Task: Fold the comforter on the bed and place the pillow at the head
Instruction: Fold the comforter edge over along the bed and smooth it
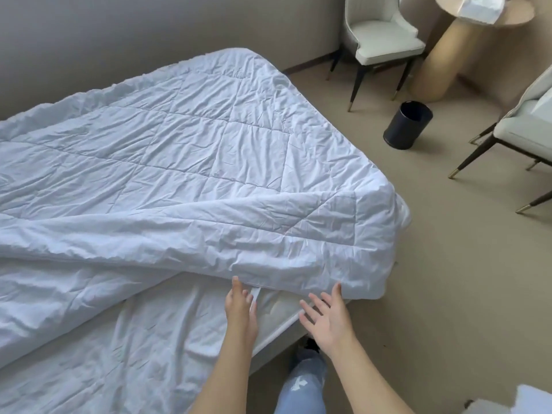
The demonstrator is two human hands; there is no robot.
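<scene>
Head view. Comforter [185,162]: white, quilted in squares, creased, soft bulk; folded edge just beyond the fingertips, spread across the bed [167,333]. Left hand [240,306] and right hand [327,313]: fingers straight and spread, holding nothing, near the edge. Pillow: not identifiable. Risk: a one-layer grab could separate the layers; the overhanging corner, right of the fingers, may slide floorward.

Both hands extended forward: left [239,306] fingers straight, right [327,315] fingers spread.
</scene>
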